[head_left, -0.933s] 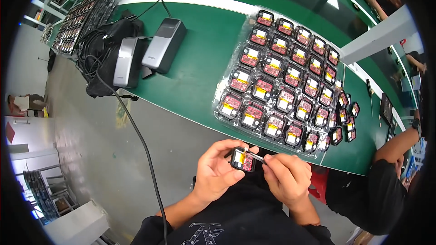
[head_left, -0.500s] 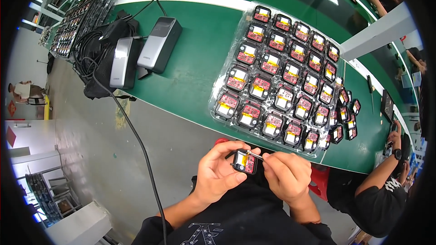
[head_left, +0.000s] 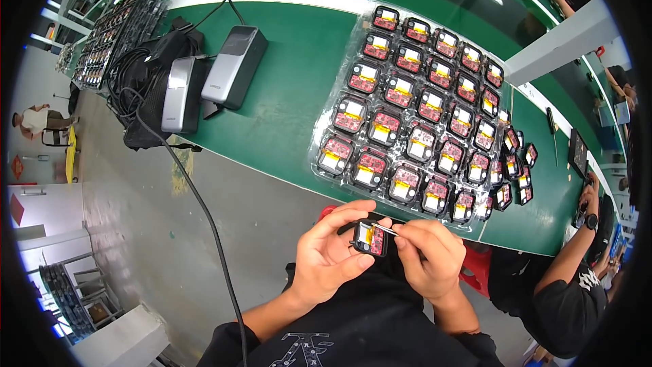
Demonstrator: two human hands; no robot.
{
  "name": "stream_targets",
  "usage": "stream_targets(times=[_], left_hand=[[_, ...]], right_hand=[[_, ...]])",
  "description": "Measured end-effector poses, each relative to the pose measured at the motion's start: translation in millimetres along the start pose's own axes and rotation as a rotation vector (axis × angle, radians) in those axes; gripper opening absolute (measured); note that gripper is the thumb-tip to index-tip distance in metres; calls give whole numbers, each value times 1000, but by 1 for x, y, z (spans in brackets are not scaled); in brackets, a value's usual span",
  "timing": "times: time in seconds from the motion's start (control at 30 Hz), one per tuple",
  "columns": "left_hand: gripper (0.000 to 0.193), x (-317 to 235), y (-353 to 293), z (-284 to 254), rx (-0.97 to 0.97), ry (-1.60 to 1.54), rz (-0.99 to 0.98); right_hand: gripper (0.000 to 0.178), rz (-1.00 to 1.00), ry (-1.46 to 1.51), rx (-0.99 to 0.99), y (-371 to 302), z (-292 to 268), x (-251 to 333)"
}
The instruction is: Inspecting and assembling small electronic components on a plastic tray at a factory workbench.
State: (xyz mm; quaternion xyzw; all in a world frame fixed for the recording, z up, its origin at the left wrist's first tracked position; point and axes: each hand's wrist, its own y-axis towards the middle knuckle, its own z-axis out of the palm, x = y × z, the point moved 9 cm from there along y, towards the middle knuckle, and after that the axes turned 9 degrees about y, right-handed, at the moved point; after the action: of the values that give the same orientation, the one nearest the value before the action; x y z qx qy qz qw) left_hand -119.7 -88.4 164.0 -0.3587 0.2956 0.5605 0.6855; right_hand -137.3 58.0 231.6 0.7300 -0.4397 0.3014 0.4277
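My left hand [head_left: 324,255] is closed on a small square device housing [head_left: 375,241], gripping its black rim between thumb and fingers. The housing faces up, showing a red circuit board, a white block and a yellow strip. My right hand [head_left: 432,258] pinches a slim silver tool, which looks like tweezers [head_left: 385,229]. The tool's tip reaches over the housing's far edge, near the yellow strip; whether it touches cannot be made out. Both hands are in front of the table edge, above my lap.
A clear plastic tray [head_left: 324,132] of similar housings lies on the green table [head_left: 292,95], with loose housings [head_left: 514,163] beside it. Two grey power banks [head_left: 234,68] and a black bag [head_left: 139,105] sit at left; a black cable [head_left: 207,211] hangs down. A co-worker [head_left: 567,278] sits at right.
The housing has moved slightly right in view, and the tool lies a little further over it. The tray appears shifted slightly left as the view moved. Both grips stay the same.
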Motion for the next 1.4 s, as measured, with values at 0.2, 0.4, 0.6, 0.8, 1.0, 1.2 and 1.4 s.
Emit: stream_targets(times=[0.2,0.4,0.6,0.8,1.0,1.2,1.4], left_hand=[[57,2,2,-1,-32,35,8],[58,2,1,-1,-28,50,10],[58,0,1,2,-23,40,5],[59,4,4,0,-38,35,-24],[56,-14,0,6,127,77,20],[52,-31,-5,23,256,338,241],[49,-50,-23,39,289,721,654]], right_hand=[[19,-40,-115,7,1,0,4],[26,-138,-137,-23,-2,-3,8],[26,-222,-203,-48,-5,-4,16],[25,-236,-258,-42,-5,-1,17],[25,54,-13,-16,-4,-3,4],[23,457,486,-43,-42,-7,-24],[49,524,851,15,-55,12,-21]])
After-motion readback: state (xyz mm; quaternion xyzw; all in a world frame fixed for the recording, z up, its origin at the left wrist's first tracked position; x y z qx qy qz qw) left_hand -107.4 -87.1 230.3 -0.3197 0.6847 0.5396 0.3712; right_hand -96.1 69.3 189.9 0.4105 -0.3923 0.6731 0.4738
